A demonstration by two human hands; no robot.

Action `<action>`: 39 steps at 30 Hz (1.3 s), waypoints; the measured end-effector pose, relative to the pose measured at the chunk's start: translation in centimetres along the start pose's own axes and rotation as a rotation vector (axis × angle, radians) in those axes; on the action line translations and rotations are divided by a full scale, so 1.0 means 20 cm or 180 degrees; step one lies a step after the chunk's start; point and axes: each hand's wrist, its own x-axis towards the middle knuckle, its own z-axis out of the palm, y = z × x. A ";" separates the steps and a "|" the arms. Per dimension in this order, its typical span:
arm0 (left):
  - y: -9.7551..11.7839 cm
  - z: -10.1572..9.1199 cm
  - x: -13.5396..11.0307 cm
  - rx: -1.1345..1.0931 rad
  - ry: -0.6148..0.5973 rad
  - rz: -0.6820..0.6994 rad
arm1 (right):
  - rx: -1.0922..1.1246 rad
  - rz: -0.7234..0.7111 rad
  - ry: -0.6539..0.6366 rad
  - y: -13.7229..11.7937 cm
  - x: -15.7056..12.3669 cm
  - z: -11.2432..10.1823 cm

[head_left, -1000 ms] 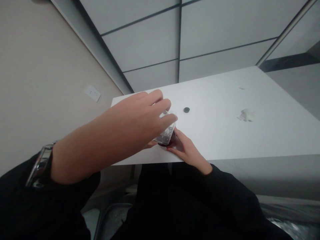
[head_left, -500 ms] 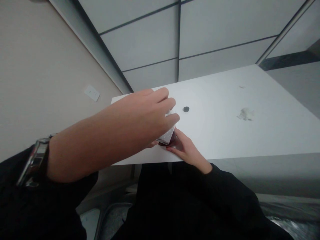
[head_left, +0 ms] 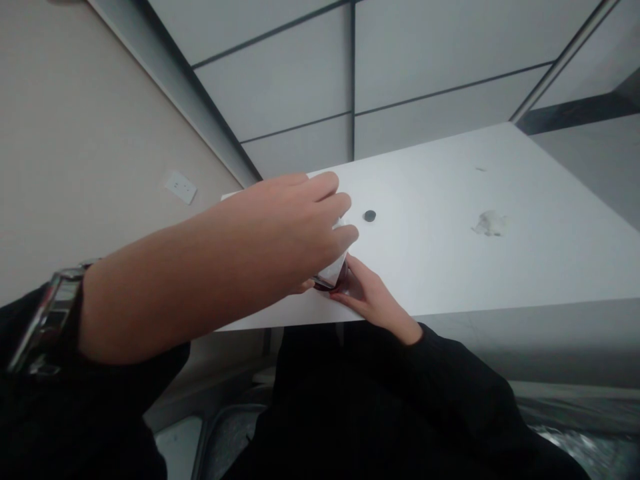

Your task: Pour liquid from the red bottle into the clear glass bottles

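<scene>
My left hand point(head_left: 310, 227), its wrist wearing a metal watch point(head_left: 50, 320), reaches across from the left. Its fingers are curled round a small white object point(head_left: 332, 272), whose kind I cannot make out because the hand covers most of it. Just under this lies a dark red, round, glassy-looking container point(head_left: 344, 276), close to the table's near edge. My right hand point(head_left: 373, 297) grips that container from the right, thumb and fingers on its side. Most of the container is hidden by the left hand and the white object.
A small dark disc point(head_left: 370, 216) lies on the white table point(head_left: 425, 267) beyond my hands. Farther right are a crumpled, see-through scrap point(head_left: 491, 224) and a thin sliver point(head_left: 481, 169). Panelled doors point(head_left: 300, 87) stand behind, and a wall with a socket point(head_left: 181, 187) is at left.
The view has shifted slightly. Both hands keep nearly the same place and hold; the left forearm and watch sit a little farther left.
</scene>
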 end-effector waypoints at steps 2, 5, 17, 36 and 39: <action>0.01 -0.01 0.00 -0.0038 0.0047 -0.0019 | -0.0011 -0.0039 0.0023 0.00 0.00 0.00; 0.03 -0.01 0.00 -0.0259 0.0218 -0.0027 | -0.0022 -0.0086 0.0038 0.01 0.00 0.00; 0.00 0.06 -0.01 -0.0970 0.0684 -0.0097 | -0.0018 -0.0109 0.0007 0.01 -0.01 0.00; -0.11 0.07 -0.13 -0.0322 0.0014 -0.0394 | -0.0007 0.0049 -0.0097 0.01 0.00 0.00; -0.12 0.09 -0.15 -0.0342 -0.0113 -0.0553 | -0.0023 0.0064 -0.0103 0.01 0.00 0.00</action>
